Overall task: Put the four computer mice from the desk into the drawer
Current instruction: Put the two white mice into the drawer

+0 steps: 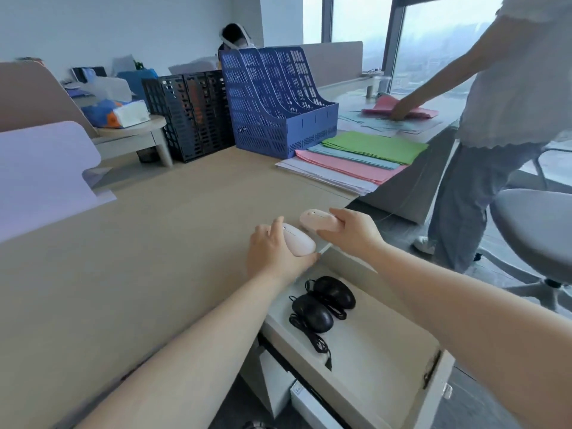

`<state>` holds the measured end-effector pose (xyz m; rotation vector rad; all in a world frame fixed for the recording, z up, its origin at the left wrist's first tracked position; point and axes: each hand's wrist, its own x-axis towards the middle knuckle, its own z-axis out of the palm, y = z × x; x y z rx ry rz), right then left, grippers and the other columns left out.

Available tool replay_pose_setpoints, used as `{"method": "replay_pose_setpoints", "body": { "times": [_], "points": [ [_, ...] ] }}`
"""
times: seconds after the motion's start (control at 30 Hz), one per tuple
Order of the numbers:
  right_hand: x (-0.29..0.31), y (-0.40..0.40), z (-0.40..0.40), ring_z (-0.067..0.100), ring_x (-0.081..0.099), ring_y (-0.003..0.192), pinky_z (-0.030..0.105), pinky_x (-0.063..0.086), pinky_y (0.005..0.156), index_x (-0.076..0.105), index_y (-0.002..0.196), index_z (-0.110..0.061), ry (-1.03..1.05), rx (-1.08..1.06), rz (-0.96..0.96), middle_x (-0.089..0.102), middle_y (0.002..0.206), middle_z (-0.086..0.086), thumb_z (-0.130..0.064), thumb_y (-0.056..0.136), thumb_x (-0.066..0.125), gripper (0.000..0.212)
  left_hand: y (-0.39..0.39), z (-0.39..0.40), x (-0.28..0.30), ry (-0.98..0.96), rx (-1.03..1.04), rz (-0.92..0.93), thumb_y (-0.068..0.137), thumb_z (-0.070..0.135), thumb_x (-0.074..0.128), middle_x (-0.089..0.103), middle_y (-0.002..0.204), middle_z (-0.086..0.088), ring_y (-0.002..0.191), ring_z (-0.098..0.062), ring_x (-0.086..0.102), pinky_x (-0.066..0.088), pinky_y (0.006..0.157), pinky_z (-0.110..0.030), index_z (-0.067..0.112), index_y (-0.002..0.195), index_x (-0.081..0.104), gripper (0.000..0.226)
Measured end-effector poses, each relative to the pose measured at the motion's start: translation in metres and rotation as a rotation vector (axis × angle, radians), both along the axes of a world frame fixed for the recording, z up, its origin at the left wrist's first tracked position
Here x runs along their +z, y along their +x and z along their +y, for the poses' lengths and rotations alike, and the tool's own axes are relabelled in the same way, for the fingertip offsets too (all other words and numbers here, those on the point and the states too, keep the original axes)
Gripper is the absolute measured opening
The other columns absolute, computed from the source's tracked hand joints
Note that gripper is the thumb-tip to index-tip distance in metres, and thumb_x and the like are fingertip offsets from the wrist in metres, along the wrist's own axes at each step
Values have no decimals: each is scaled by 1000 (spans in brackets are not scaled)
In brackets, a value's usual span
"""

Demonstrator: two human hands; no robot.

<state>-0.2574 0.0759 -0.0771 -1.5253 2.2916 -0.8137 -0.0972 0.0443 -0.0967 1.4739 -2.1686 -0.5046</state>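
Both grips hold pink mice at the bench's right edge, above the open drawer.
Left hand (pixel 274 252) wraps one pink mouse (pixel 297 241); right hand (pixel 351 230) pinches the other pink mouse (pixel 317 220), the two nearly touching. Two black corded mice (pixel 312 312) (pixel 335 291) lie side by side in the drawer (pixel 380 360), near its back left corner, cables trailing forward.

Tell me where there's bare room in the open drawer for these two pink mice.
The drawer floor is bare toward its front wall, beyond the black mice's cables, and along its right side. The back left is crowded. Left hand and right hand each hold a pink mouse at the desk edge.
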Motion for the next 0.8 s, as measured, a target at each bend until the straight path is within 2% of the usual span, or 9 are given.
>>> {"method": "replay_pose_setpoints", "body": {
  "times": [0.07,0.17,0.23,0.3,0.4,0.47,0.53,0.67,0.8],
  "points": [
    [-8,-12,25,27,63,108,39,50,93,65,113,-15,-36,-68,-63,70,111,5,-33,83,64,36,-11,25,-9,-6,-113,-36,63,62,75,39,133,-6,127,-23,36,36,102,-34,23,144,25,103],
    [-27,-31,58,28,63,108,43,50,96,64,112,-8,-72,-172,-136,71,113,9,-33,79,66,41,-25,52,-25,40,-229,-132,64,61,74,38,132,-3,127,-21,35,38,100,-35,27,144,24,100],
    [-43,-42,75,28,62,112,42,49,99,65,113,-8,-39,-185,-138,69,118,8,-38,78,64,46,-34,62,-42,106,-220,-195,63,63,72,37,133,-3,128,-23,35,39,100,-36,29,143,24,99],
    [-59,-51,84,24,59,116,37,48,100,64,120,-15,57,-153,-131,67,123,2,-42,79,63,49,-42,69,-61,179,-183,-285,61,65,70,38,134,-4,127,-25,36,40,99,-38,30,141,24,99],
    [-85,-62,85,22,61,108,34,50,94,65,122,-18,206,-78,-89,68,116,1,-38,79,68,47,-50,74,-88,260,-149,-372,58,63,68,41,132,-6,124,-27,40,43,96,-39,31,136,28,93],
    [-101,-67,82,19,60,97,30,50,84,67,118,-21,281,-33,-49,68,107,0,-41,77,70,46,-53,75,-103,301,-155,-408,59,63,70,41,134,-8,125,-28,40,42,97,-40,30,138,27,96],
    [-114,-69,78,20,59,97,29,47,80,67,114,-20,327,-1,-14,68,105,1,-43,76,69,45,-57,75,-113,310,-157,-442,60,65,72,40,136,-9,127,-29,39,41,98,-41,28,140,26,100],
    [-135,-68,70,26,60,104,35,49,86,69,109,-11,401,66,33,69,108,7,-45,76,69,47,-65,78,-127,317,-156,-473,59,67,72,42,134,-11,124,-31,41,39,99,-41,25,137,31,98],
    [-156,-66,71,26,57,116,38,49,97,61,122,-14,510,125,79,64,123,5,-45,76,67,56,-75,85,-143,346,-202,-553,61,66,72,41,137,-11,126,-30,39,37,101,-39,23,138,30,97]
  ]
}}
